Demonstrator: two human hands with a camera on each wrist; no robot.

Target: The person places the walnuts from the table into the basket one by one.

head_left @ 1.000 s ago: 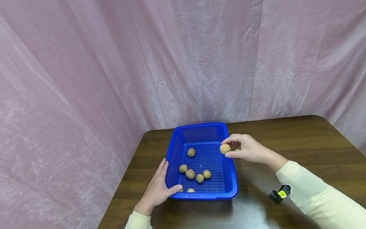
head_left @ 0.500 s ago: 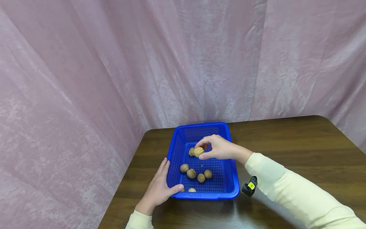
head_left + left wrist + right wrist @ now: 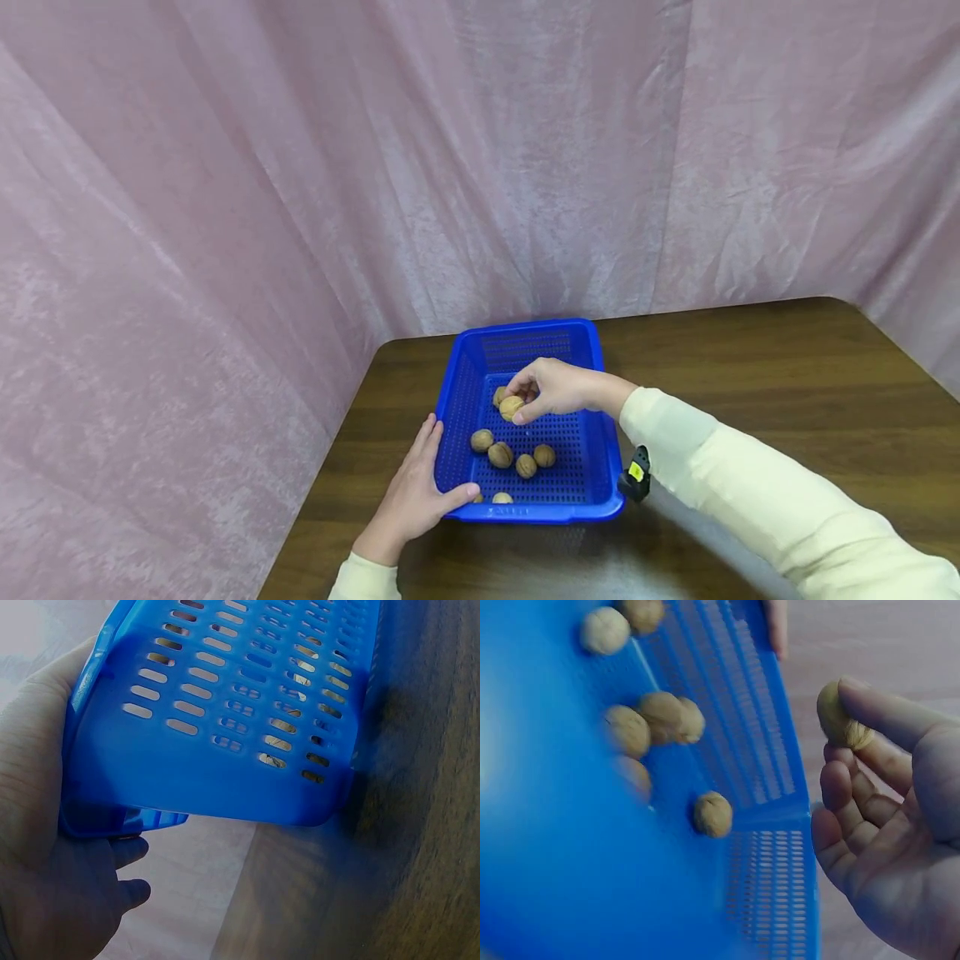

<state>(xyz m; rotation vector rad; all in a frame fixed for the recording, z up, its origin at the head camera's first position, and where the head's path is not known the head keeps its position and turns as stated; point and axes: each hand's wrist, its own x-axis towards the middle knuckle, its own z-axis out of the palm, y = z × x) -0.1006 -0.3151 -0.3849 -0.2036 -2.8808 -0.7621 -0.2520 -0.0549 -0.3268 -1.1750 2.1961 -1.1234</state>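
Note:
A blue perforated plastic basket [image 3: 611, 467] stands on the table with several walnuts [image 3: 500, 455] on its floor. At its near left corner rests my left hand [image 3: 412, 492]. The fingers lie straight along the outer side wall, and the thumb lies over the rim; the left wrist view shows the hand beside the slotted wall [image 3: 202, 765]. My right hand [image 3: 558, 387] is over the basket's far half, pinching a walnut [image 3: 844, 716] between thumb and fingertips. Just behind it, another walnut [image 3: 498, 396] is partly hidden by that hand.
The dark brown wooden table [image 3: 757, 375] extends to the right of the basket. Behind and to the left hangs a pink curtain [image 3: 487, 167]. A small black device with a yellow label [image 3: 635, 472] is under the right sleeve.
My right hand has carried the walnut leftward from the basket's right rim to over its inside, then slightly lower. The left hand keeps its place on the basket.

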